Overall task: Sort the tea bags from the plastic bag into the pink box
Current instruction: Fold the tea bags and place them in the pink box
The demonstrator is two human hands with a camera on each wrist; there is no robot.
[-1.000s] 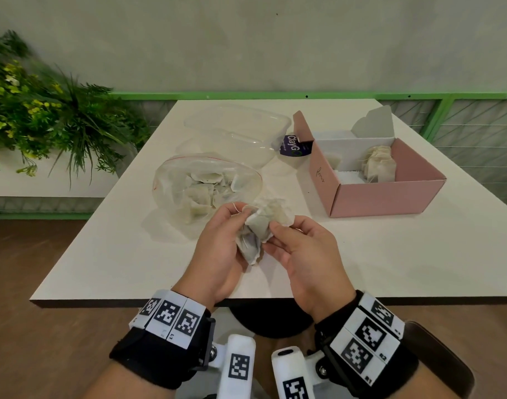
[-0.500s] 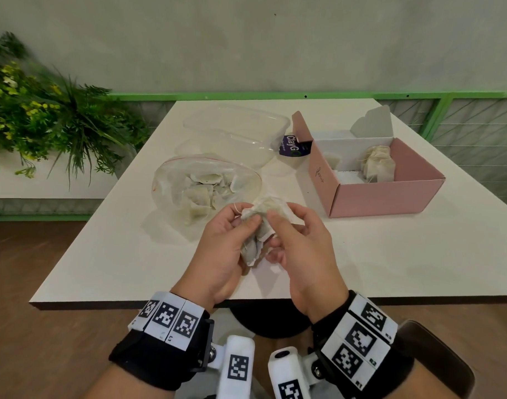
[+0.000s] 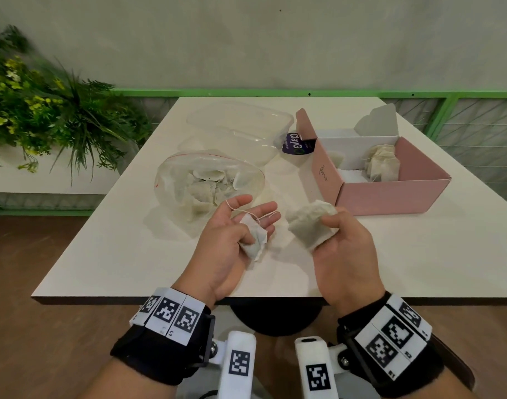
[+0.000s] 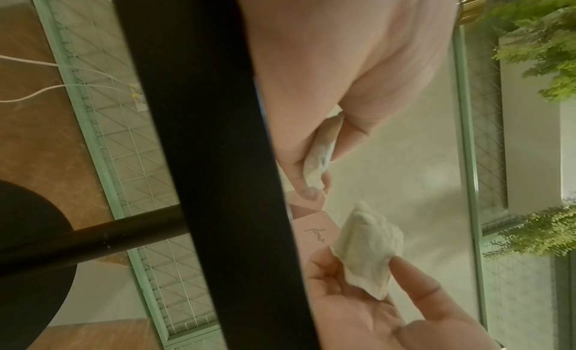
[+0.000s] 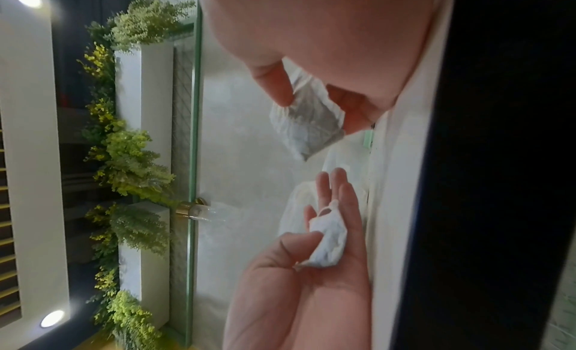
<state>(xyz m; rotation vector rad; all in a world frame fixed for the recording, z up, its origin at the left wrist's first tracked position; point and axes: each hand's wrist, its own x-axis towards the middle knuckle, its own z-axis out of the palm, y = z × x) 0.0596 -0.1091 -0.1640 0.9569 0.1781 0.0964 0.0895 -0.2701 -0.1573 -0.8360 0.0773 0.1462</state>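
Both hands hover over the white table's [image 3: 419, 254] near edge, a little apart. My left hand [image 3: 248, 230] lies palm up, and its thumb pins a small crumpled tea bag [image 3: 255, 240] against the fingers, with the string looped over them. My right hand [image 3: 323, 226] pinches a larger tea bag [image 3: 307, 223] between thumb and fingers; the right wrist view shows that tea bag [image 5: 308, 118] too. Just beyond my left hand lies the clear plastic bag [image 3: 209, 182] with several tea bags. To the right the pink box [image 3: 390, 197] stands open, with tea bags [image 3: 383, 165] inside.
Behind the plastic bag sits a clear plastic container [image 3: 240, 125] with a dark label [image 3: 295, 142] beside it. Green plants [image 3: 45, 116] stand off the table's left side. A green railing [image 3: 448, 110] runs behind the table.
The hands held a clump of tea bags together. Now they have drawn apart, each with a tea bag, and the left palm has turned up.
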